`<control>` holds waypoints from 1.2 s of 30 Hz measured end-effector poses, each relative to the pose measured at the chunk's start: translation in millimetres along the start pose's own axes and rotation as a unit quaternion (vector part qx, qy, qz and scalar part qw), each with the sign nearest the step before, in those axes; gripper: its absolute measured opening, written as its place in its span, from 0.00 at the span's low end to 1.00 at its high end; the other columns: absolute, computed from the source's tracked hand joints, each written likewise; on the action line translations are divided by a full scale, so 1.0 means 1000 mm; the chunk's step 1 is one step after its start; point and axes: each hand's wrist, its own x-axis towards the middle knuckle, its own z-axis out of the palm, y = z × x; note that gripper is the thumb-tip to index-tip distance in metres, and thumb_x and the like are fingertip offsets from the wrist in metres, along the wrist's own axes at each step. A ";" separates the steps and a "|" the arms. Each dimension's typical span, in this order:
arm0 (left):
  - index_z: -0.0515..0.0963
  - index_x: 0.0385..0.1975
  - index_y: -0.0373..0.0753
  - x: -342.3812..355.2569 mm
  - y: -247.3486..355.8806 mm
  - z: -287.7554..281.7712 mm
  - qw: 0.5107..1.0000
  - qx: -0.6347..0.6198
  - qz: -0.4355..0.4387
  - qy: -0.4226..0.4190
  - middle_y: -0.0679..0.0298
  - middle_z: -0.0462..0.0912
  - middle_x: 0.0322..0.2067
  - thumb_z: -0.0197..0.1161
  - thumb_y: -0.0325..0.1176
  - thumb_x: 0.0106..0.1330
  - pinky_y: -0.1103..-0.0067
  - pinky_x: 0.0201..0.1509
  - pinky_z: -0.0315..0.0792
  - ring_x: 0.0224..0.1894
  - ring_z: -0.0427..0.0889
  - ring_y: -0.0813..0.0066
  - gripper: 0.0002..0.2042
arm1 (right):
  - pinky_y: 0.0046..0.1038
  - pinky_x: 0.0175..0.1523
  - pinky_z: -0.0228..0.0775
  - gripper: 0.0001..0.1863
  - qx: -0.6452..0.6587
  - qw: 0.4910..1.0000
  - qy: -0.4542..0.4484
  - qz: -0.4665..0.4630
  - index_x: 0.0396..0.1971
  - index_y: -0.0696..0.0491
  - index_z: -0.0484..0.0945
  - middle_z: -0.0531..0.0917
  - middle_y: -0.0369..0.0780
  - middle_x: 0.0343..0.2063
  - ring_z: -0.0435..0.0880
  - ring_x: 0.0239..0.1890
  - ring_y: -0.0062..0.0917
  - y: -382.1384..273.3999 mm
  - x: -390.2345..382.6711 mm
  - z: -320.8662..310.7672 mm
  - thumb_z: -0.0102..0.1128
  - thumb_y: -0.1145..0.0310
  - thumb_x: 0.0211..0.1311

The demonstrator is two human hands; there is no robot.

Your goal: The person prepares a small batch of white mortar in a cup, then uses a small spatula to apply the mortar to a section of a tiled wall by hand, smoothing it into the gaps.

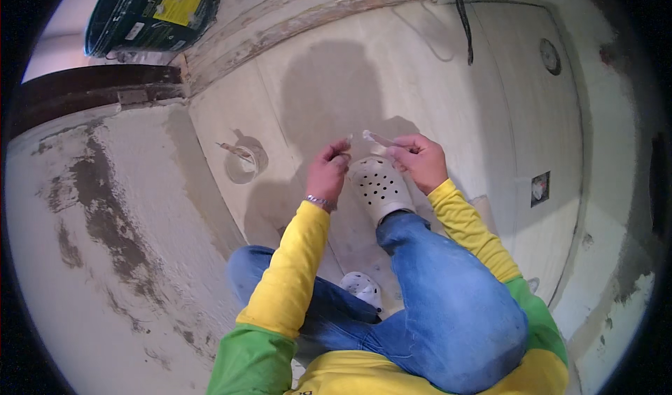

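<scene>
Nearest the camera, yellow sleeves with green upper parts and blue jeans (448, 311) are seen, the person being crouched on a pale floor (336, 101); a white perforated clog (380, 185) is worn on the raised foot, and a second one (362, 286) is partly hidden lower down. Just above the raised clog, the left hand (327, 174), with a metal bracelet (320, 201) at the wrist, is held with its fingers curled inward, and its grip is pinched at the fingertips, though what is pinched is too small to be told. The right hand (418, 160) is closed around a thin pale strip (378, 138), which juts out leftward from the fingers, its free end lying just apart from the left fingertips. Further out to the left, a roll of tape (246, 160) is laid flat on the floor, well apart from both hands. A rough plastered wall (105, 241) is seen at the left. Farthest away, a dark green bucket with a yellow label (150, 10) is placed at the upper left, and a black cable (463, 17) hangs at the top right.
</scene>
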 end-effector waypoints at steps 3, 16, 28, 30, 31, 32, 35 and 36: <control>0.74 0.55 0.41 0.046 -0.014 -0.019 0.943 0.264 0.191 0.060 0.59 0.79 0.44 0.53 0.21 0.57 0.75 0.49 0.73 0.43 0.78 0.68 0.23 | 0.19 0.29 0.71 0.11 -0.023 0.998 0.050 0.032 0.36 0.59 0.82 0.82 0.36 0.25 0.77 0.23 0.16 0.021 0.010 -0.010 0.67 0.71 0.53; 0.70 0.59 0.55 0.118 0.007 -0.021 0.702 0.639 0.313 0.044 0.57 0.73 0.41 0.54 0.22 0.55 0.67 0.47 0.73 0.43 0.75 0.57 0.29 | 0.19 0.26 0.71 0.10 -0.076 0.991 0.079 0.072 0.35 0.59 0.79 0.81 0.35 0.24 0.77 0.22 0.16 0.045 0.008 -0.047 0.68 0.73 0.54; 0.72 0.55 0.50 0.116 0.008 -0.006 0.659 0.688 0.296 0.070 0.57 0.74 0.41 0.50 0.28 0.62 0.66 0.45 0.74 0.43 0.77 0.58 0.20 | 0.18 0.27 0.70 0.11 -0.055 0.993 0.072 0.075 0.36 0.60 0.78 0.80 0.36 0.23 0.77 0.22 0.16 0.042 0.007 -0.051 0.67 0.73 0.55; 0.73 0.54 0.48 0.116 0.008 -0.007 0.659 0.689 0.293 0.068 0.56 0.74 0.42 0.51 0.29 0.62 0.66 0.45 0.75 0.44 0.77 0.58 0.19 | 0.19 0.27 0.71 0.11 -0.043 0.993 0.071 0.079 0.36 0.60 0.78 0.80 0.36 0.23 0.77 0.22 0.16 0.041 0.008 -0.049 0.67 0.73 0.55; 0.72 0.54 0.46 0.117 0.007 -0.008 0.657 0.695 0.285 0.063 0.56 0.74 0.42 0.51 0.29 0.62 0.66 0.45 0.75 0.44 0.77 0.58 0.19 | 0.19 0.27 0.71 0.11 -0.042 0.994 0.070 0.078 0.36 0.60 0.78 0.80 0.36 0.23 0.77 0.22 0.16 0.040 0.008 -0.047 0.67 0.73 0.55; 0.72 0.55 0.45 0.118 0.005 -0.009 0.655 0.700 0.278 0.058 0.55 0.74 0.42 0.51 0.29 0.62 0.66 0.45 0.75 0.45 0.77 0.57 0.19 | 0.19 0.27 0.71 0.11 -0.047 0.994 0.070 0.076 0.36 0.60 0.78 0.80 0.36 0.23 0.77 0.22 0.16 0.039 0.008 -0.046 0.67 0.73 0.55; 0.70 0.56 0.43 0.119 0.002 -0.014 0.656 0.701 0.275 0.057 0.55 0.74 0.42 0.51 0.29 0.62 0.66 0.46 0.74 0.44 0.77 0.57 0.20 | 0.19 0.27 0.71 0.11 -0.046 0.994 0.068 0.076 0.36 0.60 0.78 0.80 0.36 0.24 0.77 0.23 0.16 0.036 0.008 -0.045 0.67 0.73 0.55; 0.70 0.56 0.43 0.119 0.001 -0.015 0.656 0.701 0.274 0.057 0.55 0.74 0.42 0.51 0.29 0.62 0.66 0.46 0.74 0.44 0.77 0.57 0.20 | 0.19 0.27 0.71 0.11 -0.042 0.994 0.068 0.079 0.36 0.60 0.78 0.80 0.36 0.24 0.77 0.23 0.16 0.036 0.008 -0.045 0.67 0.73 0.55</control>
